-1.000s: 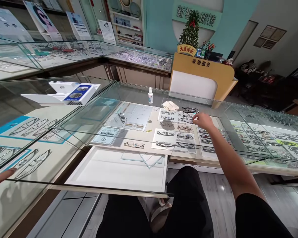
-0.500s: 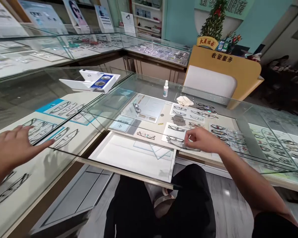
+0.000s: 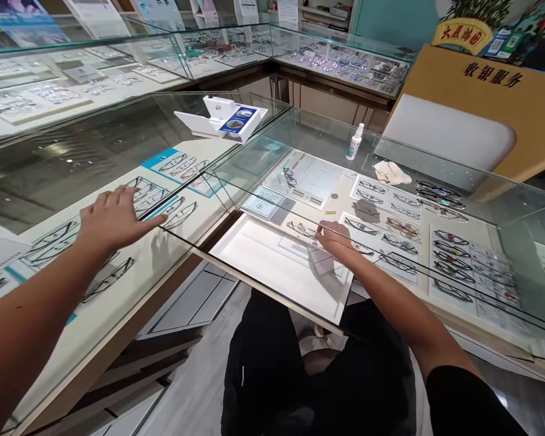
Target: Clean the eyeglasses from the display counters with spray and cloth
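My left hand [image 3: 113, 218] lies on the glass counter top [image 3: 104, 154], fingers spread and thumb stretched out to the right. Under the glass below it are rows of eyeglasses [image 3: 180, 213]. Reaching into the display case, my right hand [image 3: 335, 239] is closed, its fingertips at the right end of a thin-framed pair of eyeglasses [image 3: 301, 229]. These lie on the cream display base, behind the pulled-out white drawer [image 3: 254, 257]. Part of the grip is hidden by the fingers. More eyeglasses on a white card [image 3: 361, 225] lie just right of the hand.
On the glass stand an open white box [image 3: 238, 124], a spray bottle [image 3: 355, 142] and a crumpled cloth [image 3: 390, 172], with dark eyeglasses [image 3: 438, 192] beside it. A glass edge runs above my right forearm. A yellow cashier desk [image 3: 476, 115] stands behind.
My right hand has moved left, from the eyeglasses on the white card to the thin-framed pair behind the drawer. The view has turned left. My left hand stays spread on the glass.
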Demonstrator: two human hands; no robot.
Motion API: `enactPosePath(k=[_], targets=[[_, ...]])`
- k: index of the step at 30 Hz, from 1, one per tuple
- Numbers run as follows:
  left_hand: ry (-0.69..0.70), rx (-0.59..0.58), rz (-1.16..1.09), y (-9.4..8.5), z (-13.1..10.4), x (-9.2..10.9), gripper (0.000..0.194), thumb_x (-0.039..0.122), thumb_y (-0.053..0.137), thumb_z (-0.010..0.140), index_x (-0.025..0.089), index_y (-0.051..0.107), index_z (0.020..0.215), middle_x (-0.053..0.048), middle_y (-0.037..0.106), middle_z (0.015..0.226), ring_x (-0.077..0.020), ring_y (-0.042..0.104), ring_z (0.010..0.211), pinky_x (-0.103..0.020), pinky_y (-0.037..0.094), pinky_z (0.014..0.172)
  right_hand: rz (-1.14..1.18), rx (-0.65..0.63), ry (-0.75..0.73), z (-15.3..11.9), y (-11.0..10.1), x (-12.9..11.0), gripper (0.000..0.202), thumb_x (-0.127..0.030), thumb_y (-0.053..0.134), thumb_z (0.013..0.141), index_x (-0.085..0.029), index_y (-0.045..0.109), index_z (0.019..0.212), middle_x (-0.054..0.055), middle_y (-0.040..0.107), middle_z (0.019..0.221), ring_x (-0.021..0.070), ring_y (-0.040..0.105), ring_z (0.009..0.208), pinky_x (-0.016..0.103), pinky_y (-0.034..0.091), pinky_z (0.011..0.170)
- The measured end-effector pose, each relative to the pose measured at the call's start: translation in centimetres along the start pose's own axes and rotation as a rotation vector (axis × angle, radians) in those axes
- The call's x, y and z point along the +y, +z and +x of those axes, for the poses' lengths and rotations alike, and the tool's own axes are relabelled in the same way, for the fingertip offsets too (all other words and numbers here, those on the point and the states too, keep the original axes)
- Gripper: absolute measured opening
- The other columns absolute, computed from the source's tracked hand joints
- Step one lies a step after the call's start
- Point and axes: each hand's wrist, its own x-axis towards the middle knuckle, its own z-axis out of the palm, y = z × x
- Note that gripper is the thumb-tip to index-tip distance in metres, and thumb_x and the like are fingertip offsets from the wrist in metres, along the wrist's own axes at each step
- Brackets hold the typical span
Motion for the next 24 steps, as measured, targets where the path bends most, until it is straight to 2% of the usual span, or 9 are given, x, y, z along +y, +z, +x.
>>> enactPosePath(k=[5,11,19,24], targets=[[0.005,0.006,-0.022,-0.2,-0.5,0.3,0.103,0.080,0.042,0.092,0.010,0.027,0.166,-0.025,0.025,0.175,-0.0455,0.025,0.160,-0.072,0.029,0.120,0.005,0.037,0.018,6.4,2.0,-0.6,0.026,-0.025,0.053,0.099,-0.023,0.074,0.115,0.013,0.079,0.112,0.0279,0.072,0.105,0.034,0.049,0.084],[-0.001,0.017,-0.025,0.1,-0.5,-0.1,0.100,0.078,0.043,0.091,0.011,0.030,0.165,-0.024,0.027,0.175,-0.0441,0.026,0.160,-0.071,0.027,0.122,-0.005,0.063,0.047,10.3,4.1,-0.7,0.027,-0.025,0.051,0.101,-0.021,0.074,0.114,0.014,0.079,0.107,0.0296,0.073,0.101,0.035,0.049,0.082],[0.001,0.025,-0.030,0.3,-0.5,-0.3,0.102,0.079,0.044,0.090,0.012,0.031,0.165,-0.023,0.028,0.174,-0.0444,0.027,0.159,-0.071,0.029,0.120,-0.021,0.072,0.055,12.6,5.4,-0.7,0.026,-0.027,0.049,0.102,-0.021,0.072,0.114,0.014,0.079,0.106,0.0308,0.073,0.098,0.036,0.049,0.081],[-0.003,0.018,-0.024,0.0,-0.6,0.1,0.101,0.078,0.045,0.089,0.013,0.030,0.165,-0.023,0.027,0.175,-0.0437,0.026,0.160,-0.070,0.029,0.121,0.005,0.082,0.052,11.5,4.8,-1.1,0.033,-0.037,0.047,0.105,-0.020,0.065,0.127,0.014,0.078,0.103,0.0301,0.072,0.098,0.036,0.048,0.083]])
